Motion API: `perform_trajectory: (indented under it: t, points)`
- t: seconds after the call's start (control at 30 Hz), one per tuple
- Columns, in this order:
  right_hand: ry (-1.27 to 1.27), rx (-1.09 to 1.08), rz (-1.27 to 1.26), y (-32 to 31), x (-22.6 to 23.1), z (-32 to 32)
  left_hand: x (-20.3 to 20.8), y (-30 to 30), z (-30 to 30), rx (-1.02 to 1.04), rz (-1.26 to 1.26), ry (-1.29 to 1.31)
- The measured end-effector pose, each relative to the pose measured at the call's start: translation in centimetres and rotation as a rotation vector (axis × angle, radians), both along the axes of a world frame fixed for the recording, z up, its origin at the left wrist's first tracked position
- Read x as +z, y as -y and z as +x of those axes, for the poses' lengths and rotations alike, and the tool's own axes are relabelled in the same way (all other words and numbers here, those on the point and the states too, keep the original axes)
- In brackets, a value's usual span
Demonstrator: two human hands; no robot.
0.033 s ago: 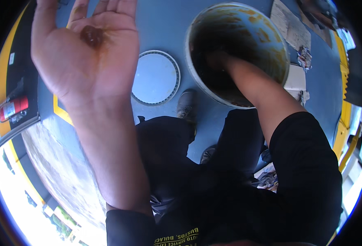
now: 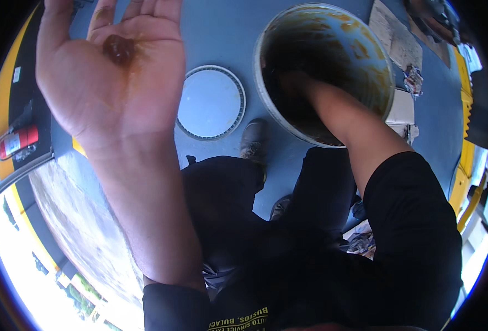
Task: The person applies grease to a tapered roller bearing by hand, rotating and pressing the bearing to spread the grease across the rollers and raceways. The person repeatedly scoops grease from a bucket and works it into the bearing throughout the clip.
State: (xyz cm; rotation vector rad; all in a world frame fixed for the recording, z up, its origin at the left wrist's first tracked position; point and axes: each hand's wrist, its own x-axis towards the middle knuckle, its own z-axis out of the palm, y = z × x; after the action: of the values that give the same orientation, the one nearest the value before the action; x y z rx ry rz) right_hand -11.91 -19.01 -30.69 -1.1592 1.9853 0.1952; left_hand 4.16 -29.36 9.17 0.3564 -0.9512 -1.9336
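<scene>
My left hand [image 2: 111,83] is raised at the upper left, palm up and fingers stretched out. A dark reddish-brown blob of grease [image 2: 119,50] lies on its palm, with yellowish-brown smears around it. On the right, my right forearm reaches down into a large round bucket [image 2: 386,71], whose pale inner wall is streaked with brown grease. Deep shadow inside the bucket hides the fingers of my right hand [image 2: 298,83], so what they touch is unclear. Between the left forearm and the bucket, a round pale lid [image 2: 210,103] lies on the floor.
My shoes [image 2: 254,140] stand on the blue floor [image 2: 222,33] below the lid and bucket. Flat cardboard [image 2: 394,34] and a crumpled wrapper [image 2: 413,80] lie right of the bucket. A red fire extinguisher [image 2: 17,142] is at the far left. Yellow metalwork [image 2: 465,127] borders the right.
The raised left hand sits slightly farther left in the picture, and the bucket with my right arm slightly farther right. The grease remains on the left palm.
</scene>
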Motion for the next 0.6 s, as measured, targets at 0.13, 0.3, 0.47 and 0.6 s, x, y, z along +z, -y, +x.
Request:
perform_trajectory:
  t: [0.13,0.3,0.47,0.6]
  points:
    - [-0.007,0.002,-0.131,0.2,-6.0,1.6,-0.1,1.4,1.1,0.015,0.019,0.011]
    - [0.22,0.036,0.032,0.9,-5.0,-0.1,-0.4,1.4,1.5,0.026,0.048,0.008]
    - [0.57,-0.031,0.338,-0.7,-2.9,-1.0,-0.1,0.5,1.4,0.0,0.096,-0.017]
    - [0.759,-0.092,0.52,-1.0,1.8,-3.5,0.7,-0.8,0.9,-0.044,0.135,-0.039]
